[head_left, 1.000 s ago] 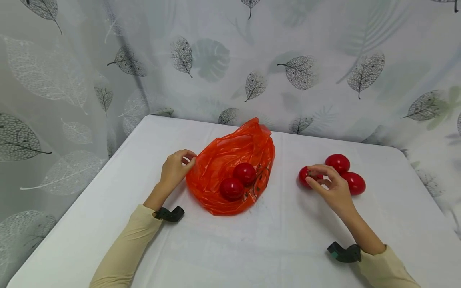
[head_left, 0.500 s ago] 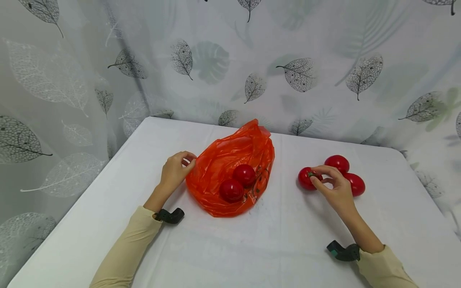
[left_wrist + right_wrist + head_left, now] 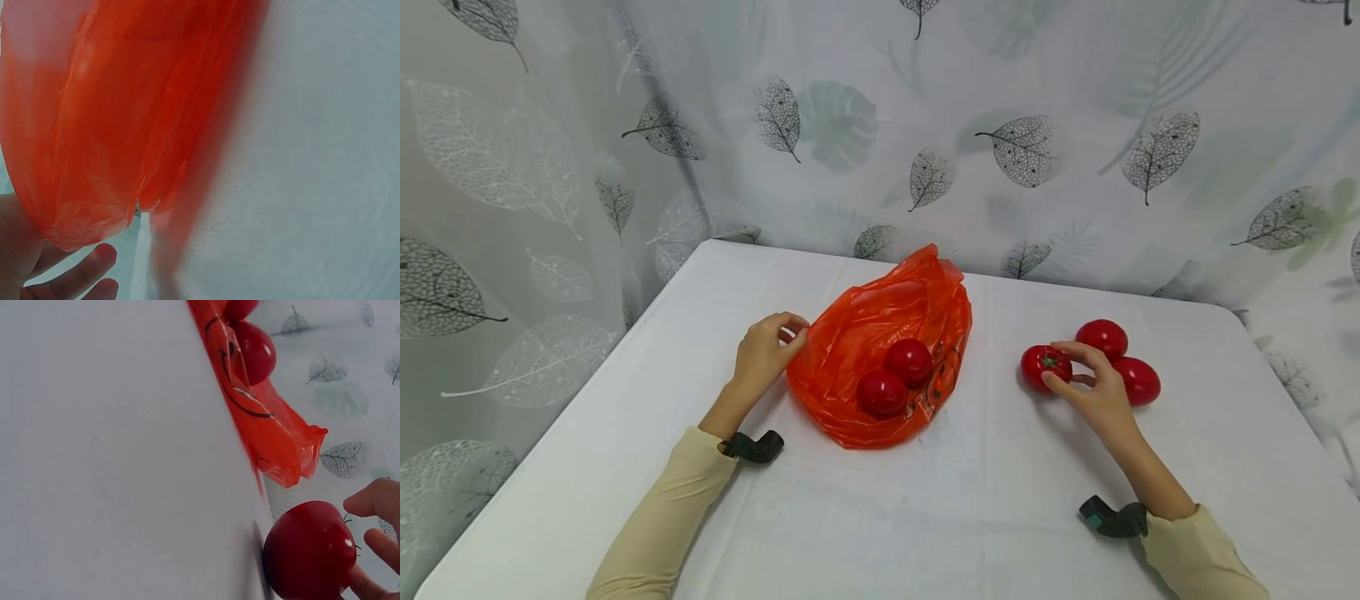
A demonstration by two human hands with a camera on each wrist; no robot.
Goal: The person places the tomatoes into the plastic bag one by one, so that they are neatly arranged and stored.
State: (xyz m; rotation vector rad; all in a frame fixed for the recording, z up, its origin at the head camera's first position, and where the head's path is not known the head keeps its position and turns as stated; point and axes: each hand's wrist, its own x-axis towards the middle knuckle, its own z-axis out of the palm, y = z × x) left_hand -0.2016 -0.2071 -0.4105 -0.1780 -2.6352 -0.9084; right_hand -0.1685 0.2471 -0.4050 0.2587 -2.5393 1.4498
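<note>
An orange-red plastic bag (image 3: 850,333) lies spread on the white table with two red tomatoes (image 3: 882,394) on it. At its left edge my left hand (image 3: 763,354) pinches the thin plastic between thumb and fingers; the left wrist view shows the bag (image 3: 100,144) draped close in front of that hand. My right hand (image 3: 1097,387) curves loosely beside a tomato (image 3: 1037,367) with a green stem, which rests on the table. Its thumb and index finger are spread at the tomato's right side. In the right wrist view the index fingertip (image 3: 356,503) sits just off the tomato (image 3: 309,550).
Beyond the right hand, two more tomatoes (image 3: 1102,338) stand close together, one partly behind the fingers. A leaf-patterned curtain (image 3: 880,125) hangs along the table's back and sides. Dark camera mounts (image 3: 756,447) stick out from both wrists.
My right thumb and index finger have drawn slightly right and spread apart, showing more of the tomato's green stem. The tomato stays in place. My left hand and the bag look the same.
</note>
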